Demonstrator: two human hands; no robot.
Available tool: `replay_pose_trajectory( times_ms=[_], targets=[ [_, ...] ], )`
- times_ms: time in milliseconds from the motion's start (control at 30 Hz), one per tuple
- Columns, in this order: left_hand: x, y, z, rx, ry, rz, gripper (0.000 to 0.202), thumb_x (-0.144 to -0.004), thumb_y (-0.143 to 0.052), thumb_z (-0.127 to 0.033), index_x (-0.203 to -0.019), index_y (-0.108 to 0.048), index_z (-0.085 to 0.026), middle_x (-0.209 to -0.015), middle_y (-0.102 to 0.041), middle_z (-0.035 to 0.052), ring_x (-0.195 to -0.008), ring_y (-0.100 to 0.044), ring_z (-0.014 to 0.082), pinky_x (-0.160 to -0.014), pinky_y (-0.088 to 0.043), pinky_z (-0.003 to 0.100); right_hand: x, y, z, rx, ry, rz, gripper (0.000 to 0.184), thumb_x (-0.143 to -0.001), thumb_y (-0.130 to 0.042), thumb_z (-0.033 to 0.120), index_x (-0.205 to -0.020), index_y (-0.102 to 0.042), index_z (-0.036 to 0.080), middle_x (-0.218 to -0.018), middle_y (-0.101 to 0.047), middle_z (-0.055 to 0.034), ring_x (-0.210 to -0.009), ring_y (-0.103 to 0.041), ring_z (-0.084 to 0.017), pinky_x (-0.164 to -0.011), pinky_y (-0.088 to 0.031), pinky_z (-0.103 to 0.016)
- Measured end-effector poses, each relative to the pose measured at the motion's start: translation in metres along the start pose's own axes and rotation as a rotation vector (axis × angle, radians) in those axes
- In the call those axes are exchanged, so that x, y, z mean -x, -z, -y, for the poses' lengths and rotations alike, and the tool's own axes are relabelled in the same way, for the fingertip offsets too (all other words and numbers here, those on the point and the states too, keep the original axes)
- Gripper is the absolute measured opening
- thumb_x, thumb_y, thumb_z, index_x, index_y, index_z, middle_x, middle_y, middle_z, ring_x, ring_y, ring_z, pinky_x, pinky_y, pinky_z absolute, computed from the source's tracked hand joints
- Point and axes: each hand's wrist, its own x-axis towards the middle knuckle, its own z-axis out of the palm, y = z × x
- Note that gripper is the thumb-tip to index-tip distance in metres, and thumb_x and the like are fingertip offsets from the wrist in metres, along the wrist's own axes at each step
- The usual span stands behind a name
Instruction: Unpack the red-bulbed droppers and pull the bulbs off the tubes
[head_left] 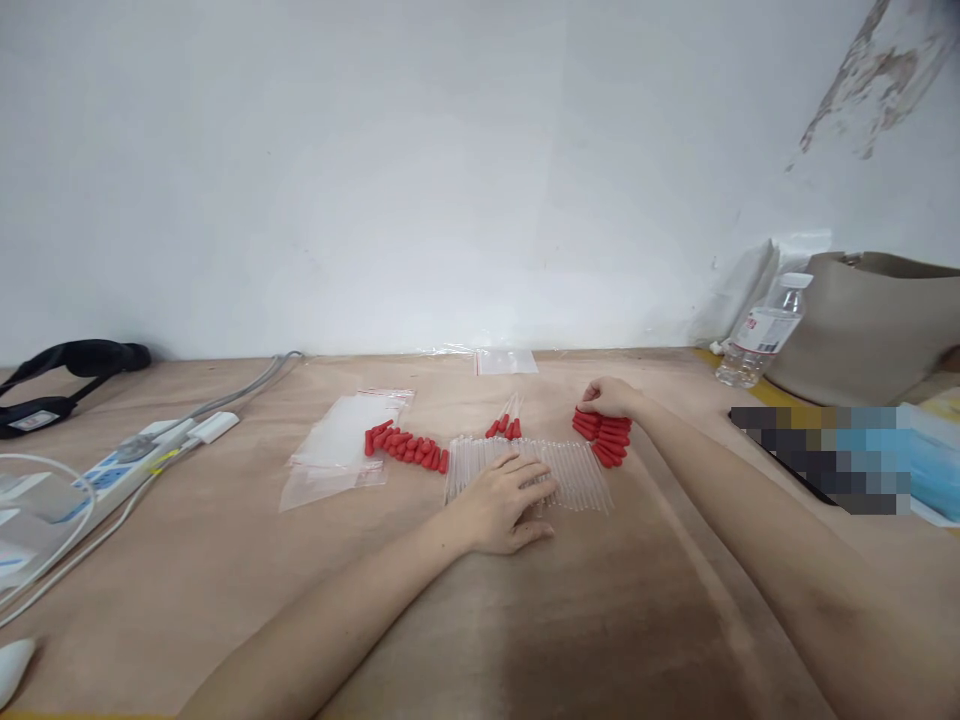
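My left hand [499,505] lies palm down, fingers spread, over a row of clear thin tubes [581,475] set side by side on the table. At the right end of that row, my right hand [611,397] has its fingers pinched at the top of a pile of red rubber bulbs [611,440]. Its fingertips partly hide the bulb they touch. Beyond the tubes are a few droppers [512,420], clear tubes with red bulbs on their ends. Another heap of red bulbs [409,447] lies left of the row.
Clear zip bags [330,440] overlap at the left, and one small bag [506,362] lies near the wall. A power strip [112,470] with cables is at far left. A plastic bottle [765,330] and a grey-brown bin [870,320] stand at right.
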Motion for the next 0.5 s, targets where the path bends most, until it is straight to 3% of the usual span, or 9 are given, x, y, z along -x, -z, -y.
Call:
replay_pose_trajectory(
  times_ms=[200, 300, 500],
  targets=[
    [-0.006, -0.002, 0.014, 0.012, -0.045, 0.04, 0.037, -0.085, -0.047, -0.038, -0.115, -0.051, -0.018, -0.118, -0.056, 0.0068, -0.116, -0.044, 0.0193, -0.103, -0.026, 0.038, 0.003, 0.012, 0.003, 0.034, -0.043, 0.005, 0.018, -0.063, -0.064, 0.036, -0.064, -0.064, 0.019, -0.06, -0.061, -0.0017, -0.063, -0.056, -0.015, -0.062, -0.041, -0.027],
    [-0.008, -0.006, 0.016, 0.003, -0.03, 0.047, 0.032, -0.086, -0.044, -0.038, -0.11, -0.053, -0.019, -0.114, -0.058, 0.006, -0.112, -0.048, 0.0184, -0.103, -0.025, 0.039, 0.006, 0.015, 0.011, 0.057, -0.064, -0.048, 0.017, -0.068, -0.059, 0.035, -0.067, -0.063, 0.019, -0.066, -0.063, -0.0032, -0.07, -0.057, -0.018, -0.067, -0.039, -0.031],
    [-0.007, -0.011, 0.011, -0.06, 0.036, -0.01, 0.038, -0.084, -0.046, -0.043, -0.11, -0.054, -0.016, -0.115, -0.056, 0.0086, -0.115, -0.045, 0.0216, -0.104, -0.024, 0.041, 0.022, 0.001, 0.058, 0.044, 0.031, -0.106, 0.018, -0.074, -0.051, 0.036, -0.077, -0.063, 0.022, -0.087, -0.065, -0.0034, -0.089, -0.055, -0.021, -0.081, -0.032, -0.038]
  ],
)
